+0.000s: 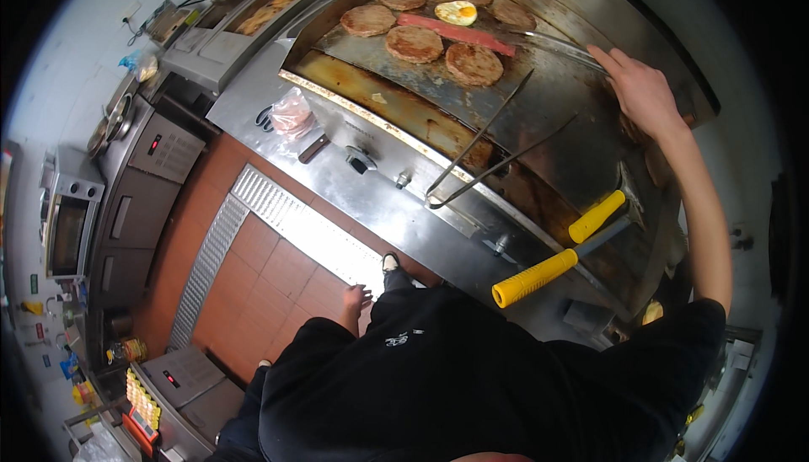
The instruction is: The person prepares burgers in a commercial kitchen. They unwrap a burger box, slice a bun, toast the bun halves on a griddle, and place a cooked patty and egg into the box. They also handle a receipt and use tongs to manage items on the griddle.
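Note:
My right hand (644, 89) grips long metal tongs (562, 46) over the flat-top griddle (556, 140). The tips of the tongs are at the right end of a long red strip of meat that looks like bacon (455, 34); whether they pinch it I cannot tell. Several browned meat patties (414, 44) lie around the strip, and a fried egg (456, 13) with an orange yolk sits just behind it. Low beside my body hangs my left hand (356, 299), fingers loosely bent and slightly apart, with nothing visible in it.
Another pair of tongs (490, 130) leans across the griddle's front edge. Two yellow-handled scrapers (537, 277) rest at its right. On the steel counter are a bag of pink slices (292, 116), scissors (264, 119) and a dark-handled tool (313, 148). A fryer (265, 13) stands left.

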Motion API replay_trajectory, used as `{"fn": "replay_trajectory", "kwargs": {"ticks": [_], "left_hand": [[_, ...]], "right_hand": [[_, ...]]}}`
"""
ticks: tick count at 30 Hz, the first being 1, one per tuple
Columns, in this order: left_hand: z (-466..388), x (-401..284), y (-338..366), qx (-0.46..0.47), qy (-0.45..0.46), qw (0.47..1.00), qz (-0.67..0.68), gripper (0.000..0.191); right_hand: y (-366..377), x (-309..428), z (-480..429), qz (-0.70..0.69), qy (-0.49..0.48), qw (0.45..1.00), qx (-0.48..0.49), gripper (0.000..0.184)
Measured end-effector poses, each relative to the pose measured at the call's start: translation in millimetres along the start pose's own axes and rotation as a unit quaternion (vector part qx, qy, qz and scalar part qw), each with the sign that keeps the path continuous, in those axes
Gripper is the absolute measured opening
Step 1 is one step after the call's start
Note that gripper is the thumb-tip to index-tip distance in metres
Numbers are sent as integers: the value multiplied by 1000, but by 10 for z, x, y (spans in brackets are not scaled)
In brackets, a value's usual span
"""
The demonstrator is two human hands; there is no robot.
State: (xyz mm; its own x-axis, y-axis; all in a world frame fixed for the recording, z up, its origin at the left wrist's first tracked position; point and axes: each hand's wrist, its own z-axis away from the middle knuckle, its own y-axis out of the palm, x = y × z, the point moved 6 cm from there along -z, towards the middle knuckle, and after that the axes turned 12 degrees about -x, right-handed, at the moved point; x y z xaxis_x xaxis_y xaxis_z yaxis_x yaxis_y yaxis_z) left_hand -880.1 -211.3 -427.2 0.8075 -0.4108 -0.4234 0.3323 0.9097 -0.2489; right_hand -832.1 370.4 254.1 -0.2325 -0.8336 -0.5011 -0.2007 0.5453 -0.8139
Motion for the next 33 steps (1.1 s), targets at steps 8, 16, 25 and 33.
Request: {"fn": "replay_trajectory", "kwargs": {"ticks": [8, 16, 25, 33], "left_hand": [[77, 194, -130, -21, -22, 999, 19, 35], [135, 236, -179, -34, -32, 999, 6, 37], [92, 41, -105, -24, -9, 999, 29, 32], [52, 68, -83, -23, -20, 1000, -1, 31]], "right_hand": [[-259, -192, 108, 27, -39, 999, -4, 62], [95, -288, 381, 3, -52, 998, -20, 68], [235, -191, 288, 4, -63, 996, -65, 70], [191, -488, 691, 6, -2, 1000, -15, 72]]}}
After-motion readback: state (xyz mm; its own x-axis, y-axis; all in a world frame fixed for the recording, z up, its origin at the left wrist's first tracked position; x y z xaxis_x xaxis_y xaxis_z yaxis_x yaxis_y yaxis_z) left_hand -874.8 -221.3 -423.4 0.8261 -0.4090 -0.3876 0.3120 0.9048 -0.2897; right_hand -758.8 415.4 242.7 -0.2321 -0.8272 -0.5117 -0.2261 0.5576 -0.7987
